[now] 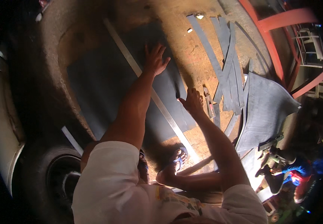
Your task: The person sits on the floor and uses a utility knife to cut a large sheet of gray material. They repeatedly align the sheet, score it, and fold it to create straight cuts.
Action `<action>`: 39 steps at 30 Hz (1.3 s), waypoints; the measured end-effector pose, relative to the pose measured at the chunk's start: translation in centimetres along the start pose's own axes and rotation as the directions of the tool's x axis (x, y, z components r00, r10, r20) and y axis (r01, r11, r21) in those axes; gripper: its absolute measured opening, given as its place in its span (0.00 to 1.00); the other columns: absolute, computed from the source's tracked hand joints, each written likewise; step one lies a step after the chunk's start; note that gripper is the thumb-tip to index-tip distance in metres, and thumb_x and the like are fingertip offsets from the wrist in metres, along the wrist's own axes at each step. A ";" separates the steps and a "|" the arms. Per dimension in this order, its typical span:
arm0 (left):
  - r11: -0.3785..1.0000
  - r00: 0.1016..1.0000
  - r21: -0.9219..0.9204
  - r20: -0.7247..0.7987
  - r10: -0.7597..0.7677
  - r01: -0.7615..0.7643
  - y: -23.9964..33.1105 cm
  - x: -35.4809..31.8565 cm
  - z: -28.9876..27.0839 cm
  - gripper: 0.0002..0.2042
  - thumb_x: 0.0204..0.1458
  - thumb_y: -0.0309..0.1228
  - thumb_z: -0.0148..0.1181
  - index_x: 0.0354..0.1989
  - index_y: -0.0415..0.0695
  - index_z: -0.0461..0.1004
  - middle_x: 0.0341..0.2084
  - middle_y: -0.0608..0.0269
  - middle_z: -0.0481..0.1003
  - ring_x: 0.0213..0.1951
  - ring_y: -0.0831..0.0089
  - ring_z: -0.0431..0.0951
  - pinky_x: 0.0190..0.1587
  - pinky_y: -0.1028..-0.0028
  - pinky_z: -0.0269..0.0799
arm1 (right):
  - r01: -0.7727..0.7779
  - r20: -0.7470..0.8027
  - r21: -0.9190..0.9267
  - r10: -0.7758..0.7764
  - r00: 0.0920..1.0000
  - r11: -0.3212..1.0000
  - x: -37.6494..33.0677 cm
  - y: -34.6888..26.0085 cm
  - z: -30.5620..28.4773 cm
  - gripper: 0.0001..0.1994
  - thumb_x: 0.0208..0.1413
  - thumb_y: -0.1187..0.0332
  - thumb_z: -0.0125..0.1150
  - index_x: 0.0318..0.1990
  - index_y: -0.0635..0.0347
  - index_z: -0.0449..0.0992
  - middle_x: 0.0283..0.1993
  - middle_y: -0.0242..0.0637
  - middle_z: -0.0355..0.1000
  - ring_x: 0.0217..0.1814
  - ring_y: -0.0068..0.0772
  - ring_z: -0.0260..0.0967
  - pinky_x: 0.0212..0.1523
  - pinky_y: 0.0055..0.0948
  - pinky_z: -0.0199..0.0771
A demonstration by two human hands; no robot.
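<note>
The left hand (pixel 155 61) spreads open over the flat, dark-grey rubber-like sheet (pixel 98 74), seemingly steadying it. The right hand (pixel 193 102) is at the sheet's right edge, grip unclear. 1 long, pale metal bar (pixel 165 108) crosses the sheet, perhaps as a straightedge.

Left hand (pixel 155 59): fingers spread over the big dark sheet (pixel 101 78), right of the long metal strip (pixel 165 111) lying diagonally across it
Right hand (pixel 194 102): by the sheet's right edge, thumb pointing left, can't really tell if it's gripping
Right side: messy pile of grey strips (pixel 226 71), plus a curvy grey sheet (pixel 264 108)
Near left: a wheel (pixel 62 179), kinda dark
</note>
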State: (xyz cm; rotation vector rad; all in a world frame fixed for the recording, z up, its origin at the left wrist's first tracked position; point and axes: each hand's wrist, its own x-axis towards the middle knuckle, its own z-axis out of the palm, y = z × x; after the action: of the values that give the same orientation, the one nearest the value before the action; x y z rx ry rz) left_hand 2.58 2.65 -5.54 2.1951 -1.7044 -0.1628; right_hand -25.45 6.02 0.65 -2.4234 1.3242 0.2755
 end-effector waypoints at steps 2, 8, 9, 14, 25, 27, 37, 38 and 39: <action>0.996 0.997 -0.064 0.054 0.062 -0.058 0.5 0.5 -1.2 0.40 0.61 0.57 0.57 0.76 0.49 0.55 0.73 0.54 0.58 0.76 0.59 0.54 0.74 0.31 0.36 | -0.100 -0.019 0.082 0.102 0.995 0.992 -0.6 0.7 1.0 0.37 0.53 0.44 0.73 0.59 0.64 0.69 0.55 0.54 0.72 0.60 0.61 0.69 0.56 0.58 0.71; 0.945 0.953 -0.125 0.021 -0.303 0.303 -2.7 -1.7 -5.2 0.47 0.56 0.60 0.63 0.79 0.57 0.47 0.77 0.51 0.52 0.77 0.51 0.50 0.73 0.33 0.43 | -0.205 -0.090 -0.001 0.204 0.975 0.979 -1.6 1.7 3.5 0.37 0.50 0.46 0.70 0.62 0.62 0.70 0.59 0.49 0.70 0.60 0.55 0.71 0.62 0.60 0.67; 0.924 0.926 -0.103 -0.040 -0.374 0.369 -4.7 -2.8 -5.4 0.48 0.56 0.61 0.63 0.79 0.56 0.47 0.77 0.50 0.51 0.77 0.48 0.49 0.73 0.33 0.44 | -0.193 -0.118 -0.030 0.189 0.975 0.981 -1.0 0.9 2.7 0.37 0.49 0.43 0.71 0.60 0.61 0.71 0.57 0.49 0.70 0.60 0.53 0.72 0.60 0.56 0.70; 0.873 0.861 0.102 0.146 -0.487 0.477 -2.1 -8.0 -5.4 0.49 0.57 0.63 0.61 0.80 0.55 0.44 0.78 0.49 0.48 0.77 0.45 0.48 0.71 0.30 0.46 | -0.264 -0.189 -0.168 0.231 0.954 0.950 1.0 10.7 -5.4 0.33 0.49 0.46 0.69 0.57 0.60 0.74 0.55 0.45 0.72 0.54 0.46 0.75 0.57 0.52 0.74; 0.873 0.850 0.212 0.216 -0.480 0.439 -0.2 -12.3 -5.3 0.50 0.55 0.66 0.60 0.80 0.56 0.45 0.79 0.51 0.43 0.80 0.59 0.42 0.68 0.23 0.43 | -0.135 0.104 -0.175 0.154 0.982 0.975 -18.7 18.9 -0.8 0.46 0.54 0.33 0.64 0.70 0.60 0.66 0.67 0.54 0.62 0.70 0.60 0.58 0.63 0.65 0.61; 0.884 0.854 0.216 0.243 -0.460 0.415 0.7 -11.5 -5.4 0.51 0.54 0.66 0.60 0.80 0.55 0.45 0.79 0.50 0.43 0.80 0.59 0.41 0.68 0.22 0.42 | -0.141 0.174 -0.132 0.163 0.971 0.981 -25.5 14.4 5.5 0.47 0.53 0.33 0.66 0.72 0.58 0.64 0.71 0.56 0.60 0.73 0.62 0.53 0.69 0.64 0.56; 0.982 0.986 -0.123 -0.057 -0.154 0.146 -3.2 -8.9 5.6 0.47 0.54 0.60 0.67 0.75 0.41 0.58 0.75 0.44 0.56 0.76 0.48 0.54 0.76 0.48 0.47 | -0.203 -0.158 0.310 0.261 0.952 0.929 -29.4 10.4 14.6 0.34 0.58 0.45 0.66 0.67 0.54 0.70 0.69 0.51 0.66 0.71 0.58 0.61 0.69 0.63 0.57; 0.984 0.983 -0.099 -0.091 -0.158 0.149 -3.7 -8.8 6.4 0.47 0.54 0.59 0.67 0.74 0.39 0.59 0.74 0.43 0.57 0.75 0.46 0.55 0.76 0.49 0.48 | -0.196 -0.187 0.302 0.260 0.947 0.933 -29.5 11.2 14.1 0.33 0.58 0.46 0.66 0.66 0.54 0.71 0.68 0.51 0.66 0.70 0.58 0.61 0.68 0.63 0.57; 0.994 0.991 0.034 -0.093 -0.100 0.104 -3.4 -9.0 7.3 0.48 0.55 0.61 0.65 0.74 0.37 0.59 0.74 0.43 0.57 0.75 0.46 0.55 0.76 0.49 0.47 | -0.204 -0.202 0.300 0.271 0.941 0.932 -30.0 11.7 13.9 0.32 0.58 0.47 0.66 0.66 0.54 0.71 0.68 0.50 0.67 0.70 0.57 0.62 0.68 0.62 0.58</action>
State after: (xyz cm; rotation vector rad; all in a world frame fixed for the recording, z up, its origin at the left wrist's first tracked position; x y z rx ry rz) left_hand 1.03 10.46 -14.65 2.2829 -1.5607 -0.0547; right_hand -51.48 28.92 -4.55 -2.1119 1.6452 -0.1413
